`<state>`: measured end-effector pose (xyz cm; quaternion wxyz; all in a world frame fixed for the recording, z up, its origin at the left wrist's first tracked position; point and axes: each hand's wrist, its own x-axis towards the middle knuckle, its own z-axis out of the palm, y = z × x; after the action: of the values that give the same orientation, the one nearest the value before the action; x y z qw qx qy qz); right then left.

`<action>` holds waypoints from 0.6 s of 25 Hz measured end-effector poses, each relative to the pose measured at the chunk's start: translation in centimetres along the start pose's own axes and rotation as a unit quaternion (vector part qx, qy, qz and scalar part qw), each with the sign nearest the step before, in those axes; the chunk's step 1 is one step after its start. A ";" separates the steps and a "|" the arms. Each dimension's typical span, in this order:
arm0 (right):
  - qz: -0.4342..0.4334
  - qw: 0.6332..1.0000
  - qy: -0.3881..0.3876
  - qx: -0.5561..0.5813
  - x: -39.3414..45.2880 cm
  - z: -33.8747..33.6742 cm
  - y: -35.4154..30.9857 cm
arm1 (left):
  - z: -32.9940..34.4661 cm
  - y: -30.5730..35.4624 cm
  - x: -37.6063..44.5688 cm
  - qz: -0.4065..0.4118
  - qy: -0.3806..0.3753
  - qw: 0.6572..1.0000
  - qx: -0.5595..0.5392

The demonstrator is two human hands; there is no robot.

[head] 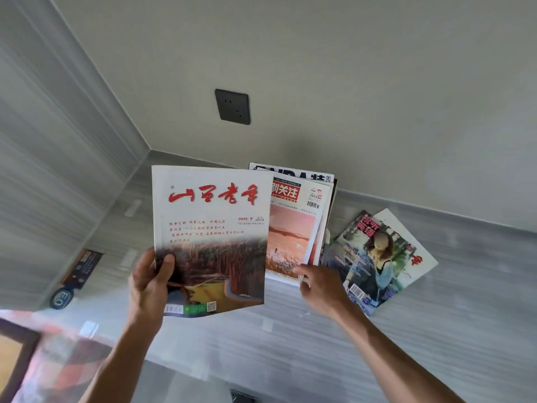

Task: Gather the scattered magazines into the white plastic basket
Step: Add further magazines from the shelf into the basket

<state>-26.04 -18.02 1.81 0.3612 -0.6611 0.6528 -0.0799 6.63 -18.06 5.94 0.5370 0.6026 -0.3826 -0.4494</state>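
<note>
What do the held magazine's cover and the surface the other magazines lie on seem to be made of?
Held magazine, in the left hand: paper with what looks like a smooth, slightly glossy cover; its thin sheet bows and the lower edge curls. Surface: grey, streaked like stone or a stone-look laminate, with a soft sheen; the picture cannot settle which.

a home room: plain wall (377, 82), wall socket (232, 106), grey striped floor (436, 330)

Five magazines (210, 237) show, one held up at centre frame, two stacked behind it, two overlapping at right, plus two hands (151, 282) and one wall socket (232, 106).
</note>
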 end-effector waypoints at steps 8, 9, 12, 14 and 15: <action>0.013 0.872 0.150 0.466 2.9 -8.0 -4.2 | 10.9 4.4 5.9 0.000 -0.174 0.983 -0.063; 0.035 0.870 0.173 0.461 3.5 -7.8 -3.7 | 12.1 4.1 6.7 0.007 -0.168 0.986 -0.014; 0.111 0.916 0.166 0.349 4.8 -5.4 -1.5 | 13.3 1.1 7.4 0.016 -0.163 0.953 0.254; 0.146 0.954 0.132 0.228 4.8 -3.2 -0.1 | 12.3 -1.7 6.4 0.001 -0.172 0.899 0.402; 0.162 0.962 0.134 0.176 4.5 -2.3 0.5 | 11.7 -3.0 5.8 0.005 -0.182 0.878 0.443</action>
<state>-27.13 -23.00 1.52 0.3895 -0.4556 0.7690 -0.2220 -2.80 -26.69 1.98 0.1375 0.6833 -0.6356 -0.3319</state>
